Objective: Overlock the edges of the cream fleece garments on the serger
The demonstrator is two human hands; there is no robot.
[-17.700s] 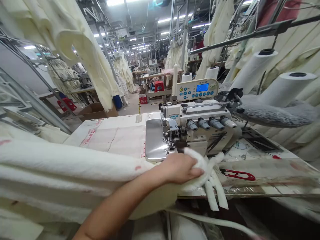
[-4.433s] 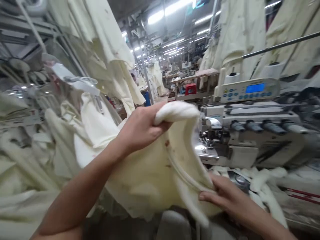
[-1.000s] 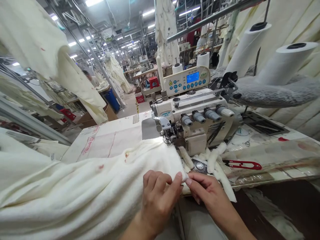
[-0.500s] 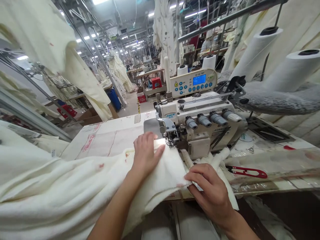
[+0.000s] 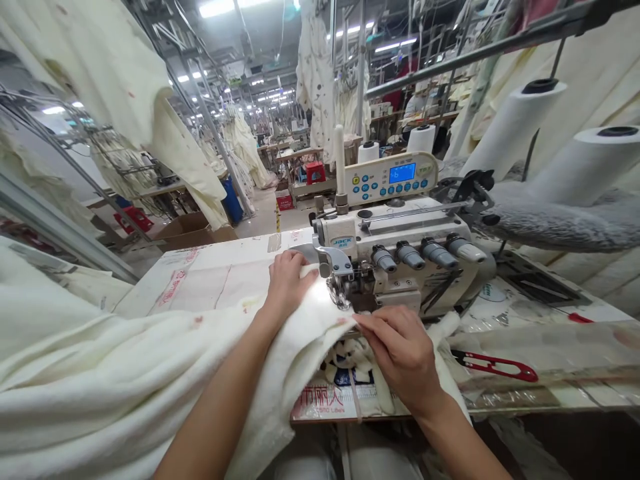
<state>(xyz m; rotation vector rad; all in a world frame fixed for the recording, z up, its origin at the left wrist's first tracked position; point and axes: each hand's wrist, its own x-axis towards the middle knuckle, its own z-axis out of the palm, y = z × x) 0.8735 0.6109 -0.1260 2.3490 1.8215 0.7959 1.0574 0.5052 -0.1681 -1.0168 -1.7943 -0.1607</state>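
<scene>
Cream fleece fabric (image 5: 313,327) with small reddish prints runs under the presser foot (image 5: 340,290) of a white overlock sewing machine (image 5: 340,233). My left hand (image 5: 290,283) lies on top of the fabric, just left of the foot, with its thumb apart from the fingers. In front of the needle area, my right hand (image 5: 403,350) pinches the fabric's near right edge between thumb and fingers. The rest of the cloth spreads in folds to the left and hangs over the front edge. A bright lamp spot falls beside the foot.
Red thread snips (image 5: 495,365) lie on the table at right. Fabric scraps (image 5: 375,383) sit below the machine. Large white thread cones (image 5: 520,130) stand behind at right. Cream garments (image 5: 115,73) hang at upper left, and a control panel (image 5: 393,177) tops the machine.
The fabric has moved further in under the foot, away from me. My right hand, still pinching its edge, has come up closer to the needle; my left hand has slid slightly forward.
</scene>
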